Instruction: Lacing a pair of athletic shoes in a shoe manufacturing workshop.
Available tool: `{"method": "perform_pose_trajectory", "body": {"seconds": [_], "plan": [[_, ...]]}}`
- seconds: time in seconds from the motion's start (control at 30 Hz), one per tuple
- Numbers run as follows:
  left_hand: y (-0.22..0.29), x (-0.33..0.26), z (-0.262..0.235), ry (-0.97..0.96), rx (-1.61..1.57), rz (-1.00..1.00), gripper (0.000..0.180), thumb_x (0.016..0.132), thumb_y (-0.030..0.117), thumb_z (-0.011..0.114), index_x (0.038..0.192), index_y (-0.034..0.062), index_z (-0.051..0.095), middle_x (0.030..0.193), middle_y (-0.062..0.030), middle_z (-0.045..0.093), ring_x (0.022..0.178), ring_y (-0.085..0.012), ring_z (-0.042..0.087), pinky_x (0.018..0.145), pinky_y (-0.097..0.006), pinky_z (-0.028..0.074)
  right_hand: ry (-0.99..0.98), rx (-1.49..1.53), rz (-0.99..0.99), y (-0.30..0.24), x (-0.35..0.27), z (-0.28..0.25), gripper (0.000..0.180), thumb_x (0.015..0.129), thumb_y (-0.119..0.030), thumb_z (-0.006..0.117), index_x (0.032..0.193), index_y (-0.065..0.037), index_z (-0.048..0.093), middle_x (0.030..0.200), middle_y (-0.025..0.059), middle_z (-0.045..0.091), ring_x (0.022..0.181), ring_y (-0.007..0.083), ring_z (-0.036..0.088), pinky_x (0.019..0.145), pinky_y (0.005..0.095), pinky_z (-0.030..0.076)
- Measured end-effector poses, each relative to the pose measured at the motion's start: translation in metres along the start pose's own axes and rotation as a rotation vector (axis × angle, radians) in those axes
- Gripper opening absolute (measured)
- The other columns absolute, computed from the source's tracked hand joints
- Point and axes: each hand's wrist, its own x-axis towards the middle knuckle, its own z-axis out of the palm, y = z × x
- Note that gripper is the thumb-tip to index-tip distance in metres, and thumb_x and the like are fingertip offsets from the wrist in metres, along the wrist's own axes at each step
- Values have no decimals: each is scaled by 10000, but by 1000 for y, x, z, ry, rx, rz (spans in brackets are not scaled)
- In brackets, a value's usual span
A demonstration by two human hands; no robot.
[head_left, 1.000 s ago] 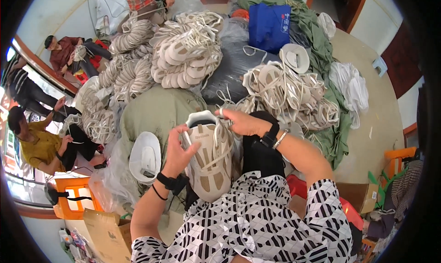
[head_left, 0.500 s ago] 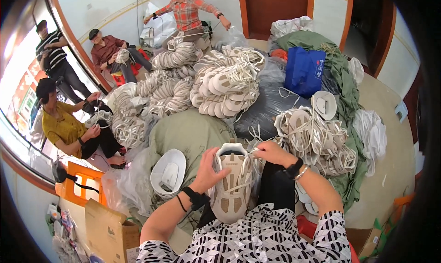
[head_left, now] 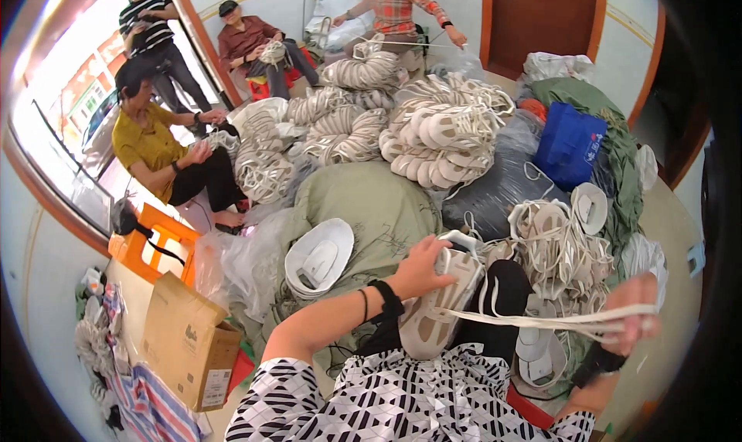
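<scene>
A beige and white shoe upper (head_left: 427,328) rests on my lap, its toe toward me. My left hand (head_left: 425,270) grips it near the collar, thumb on the tongue side and fingers at the far edge. White shoelaces (head_left: 541,318) run taut from the upper out to the right. Their far ends are in my right hand (head_left: 635,312), which is closed around them and blurred by motion. A wristband shows on each of my wrists.
Heaped uppers (head_left: 444,137) lie ahead; more laced uppers (head_left: 553,241) hang at right. Stacked white shoe-shaped pieces (head_left: 318,256) sit on a green sack (head_left: 363,198). A cardboard box (head_left: 189,341) and an orange stool (head_left: 166,241) stand left. Several other people sit or stand beyond.
My right hand has swung far out to the right, drawing the laces taut from the upper. The upper has tilted, and my left hand still holds it. The view has turned left.
</scene>
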Motion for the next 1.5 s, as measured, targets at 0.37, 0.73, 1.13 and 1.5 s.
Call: {"method": "perform_pose_trajectory", "body": {"seconds": [0.37, 0.73, 1.13, 1.5], "plan": [[34, 6, 31, -62, 128, 13, 775, 685, 400, 736, 1325, 149, 377, 1430, -265, 278, 1325, -471, 268, 943, -611, 400, 637, -129, -575, 4, -27, 66, 232, 905, -44, 567, 791, -28, 365, 739, 152, 488, 294, 185, 457, 249, 257, 408], [26, 7, 25, -38, 6, 123, 688, 694, 307, 731, 1281, 126, 423, 1381, -255, 335, 1293, -440, 317, 1031, -496, 363, 699, -556, -308, 26, 25, 66, 253, 938, -181, 590, 897, -20, 398, 723, 224, 557, 321, 188, 467, 281, 231, 397], [23, 6, 28, -45, -13, 169, 673, 711, 321, 728, 1275, 106, 431, 1391, -286, 314, 1310, -465, 281, 1055, -499, 329, 644, -225, -366, -3, 17, 59, 297, 1026, -303, 376, 852, -63, 366, 828, 216, 553, 313, 194, 499, 280, 280, 384], [13, 25, 19, -212, -28, 140, 688, 729, 368, 730, 1283, 103, 420, 1352, -260, 356, 1287, -441, 333, 1065, -462, 323, 771, -392, -371, -17, 3, 57, 204, 1012, -214, 430, 1013, -10, 413, 888, 148, 527, 315, 118, 442, 294, 210, 379]]}}
